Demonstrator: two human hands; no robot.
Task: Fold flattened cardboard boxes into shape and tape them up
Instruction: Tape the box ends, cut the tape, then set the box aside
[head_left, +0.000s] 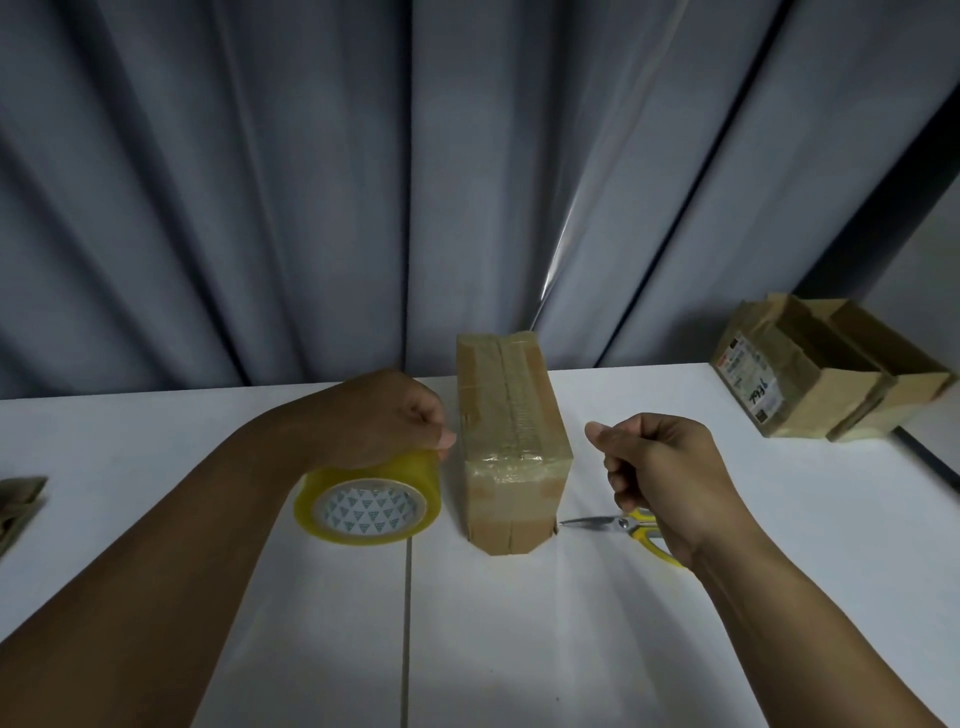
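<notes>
A small cardboard box (511, 415) stands folded on the white table (753, 545), with clear tape along its top seam and over its near end. Just left of the box, my left hand (384, 421) grips a roll of yellowish clear tape (369, 501) from above; the roll stands on its edge on the table. To the right of the box, my right hand (660, 467) is curled into a loose fist with the thumb pointing at the box, and I see nothing in it. Yellow-handled scissors (618, 524) lie under this hand with their blades pointing at the box.
An open, used cardboard box (815, 374) with a shipping label sits at the table's far right corner. A piece of flattened cardboard (18, 506) shows at the left edge. Grey curtains hang behind the table. A seam runs down the tabletop near the middle.
</notes>
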